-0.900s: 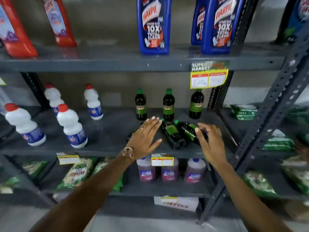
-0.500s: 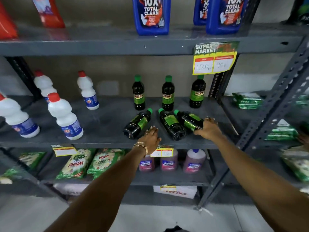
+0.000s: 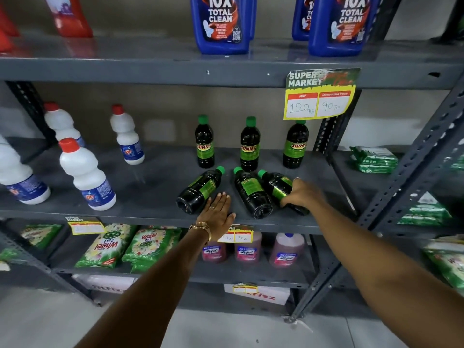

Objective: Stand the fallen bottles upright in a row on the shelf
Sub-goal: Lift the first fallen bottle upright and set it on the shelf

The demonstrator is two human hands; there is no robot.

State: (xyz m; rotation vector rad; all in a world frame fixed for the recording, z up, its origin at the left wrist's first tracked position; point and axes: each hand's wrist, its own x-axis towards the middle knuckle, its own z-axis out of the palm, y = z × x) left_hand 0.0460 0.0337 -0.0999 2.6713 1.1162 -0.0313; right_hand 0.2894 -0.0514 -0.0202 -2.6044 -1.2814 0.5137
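Three dark bottles with green caps lie on their sides on the grey middle shelf: a left one, a middle one and a right one. Behind them three matching bottles stand upright in a row, the left, the centre and the right. My right hand is wrapped over the lower body of the right fallen bottle. My left hand lies flat on the shelf edge, fingers together, its fingertips beside the base of the left fallen bottle, holding nothing.
White bottles with red caps stand on the left of the same shelf. Blue cleaner bottles stand on the shelf above, with a yellow price tag hanging from its edge. Green detergent packs and pink bottles fill the shelf below.
Both hands dropped from hovering above the fallen bottles. My right hand closed on the right fallen bottle; my left hand settled flat at the shelf edge. The bottles have not moved.
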